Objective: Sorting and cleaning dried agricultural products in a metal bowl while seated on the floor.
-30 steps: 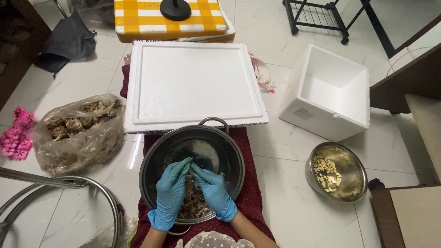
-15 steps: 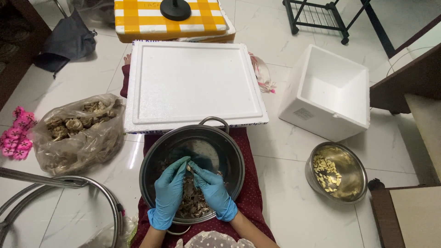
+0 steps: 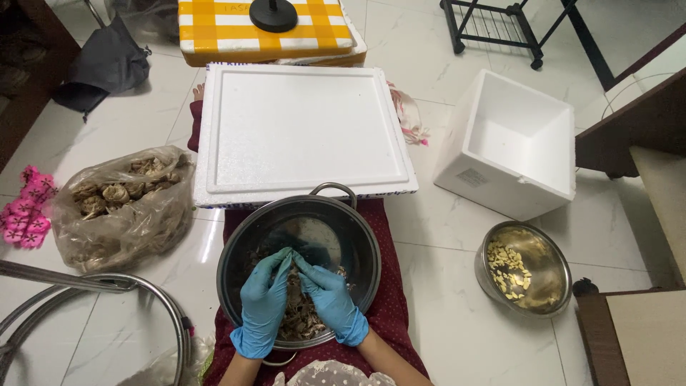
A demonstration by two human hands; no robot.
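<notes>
Both my hands wear blue gloves and work inside a large dark metal pot (image 3: pixel 250 236) resting on my lap. My left hand (image 3: pixel 263 300) and my right hand (image 3: pixel 327 297) meet at the fingertips near the pot's middle, pinching a small brownish piece between them. Under the hands lies a heap of brown husk-like scraps (image 3: pixel 300 322) in the pot's near half. The piece itself is mostly hidden by the fingers.
A white foam lid (image 3: pixel 300 129) lies beyond the pot, an open white foam box (image 3: pixel 511 146) to the right. A steel bowl (image 3: pixel 550 268) with pale kernels sits at right. A plastic bag (image 3: pixel 121 207) of brown dried pods lies left, a metal ring stand (image 3: pixel 107 286) near left.
My fingertips have stayed together over the pot's middle, shifting only slightly as they work the small piece. Nothing else has moved.
</notes>
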